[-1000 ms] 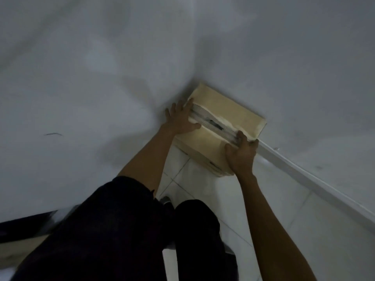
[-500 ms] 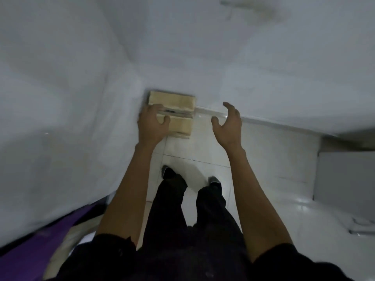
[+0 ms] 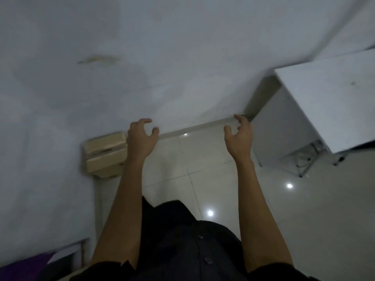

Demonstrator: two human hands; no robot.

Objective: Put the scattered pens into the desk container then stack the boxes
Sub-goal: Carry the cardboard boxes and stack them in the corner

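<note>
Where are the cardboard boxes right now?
In the head view, the cardboard boxes sit left of centre on the floor against the wall, just left of the left hand.

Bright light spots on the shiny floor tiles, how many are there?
3. A small bright spot by the white skirting board; a second right of the right forearm; a third between it and the left forearm. The arms may hide more.
</note>
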